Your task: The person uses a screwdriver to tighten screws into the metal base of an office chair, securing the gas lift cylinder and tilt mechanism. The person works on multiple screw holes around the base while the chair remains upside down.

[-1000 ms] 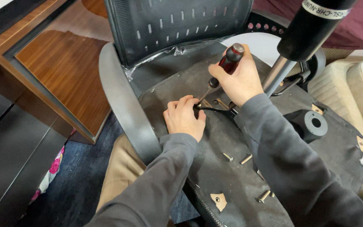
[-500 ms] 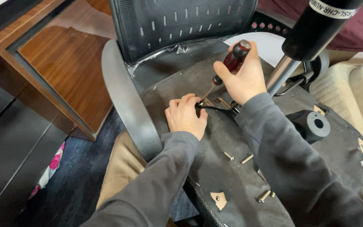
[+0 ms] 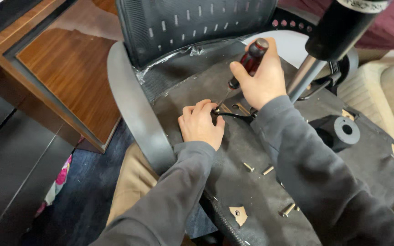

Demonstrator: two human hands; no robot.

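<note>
The right hand (image 3: 261, 77) is closed in a full grip around the dark red handle of a screwdriver (image 3: 246, 64), whose tip comes down on the underside of an overturned office chair seat (image 3: 233, 150), close to a black metal bracket (image 3: 233, 114). The left hand (image 3: 201, 124) lies just left of that bracket, its fingers pressed together and curled on the bracket's end (what exactly they pinch, I cannot tell). Behind the seat stands the black mesh backrest (image 3: 192, 23), and a grey armrest (image 3: 135, 114) curves along the seat's left edge. To the right of the seat's middle rises the gas cylinder (image 3: 329, 45), silver below and black above, with a white label band at its top edge. A black ring-shaped part (image 3: 343, 131) lies on the seat right of the hands. Several loose screws (image 3: 268, 170) rest on the seat nearer to the person, among small tan patches (image 3: 239, 214) of torn covering. Left of the seat is a wooden cabinet (image 3: 64, 73), below it a dark blue carpet (image 3: 87, 200); right of the seat, a cream cushion (image 3: 388, 91).
</note>
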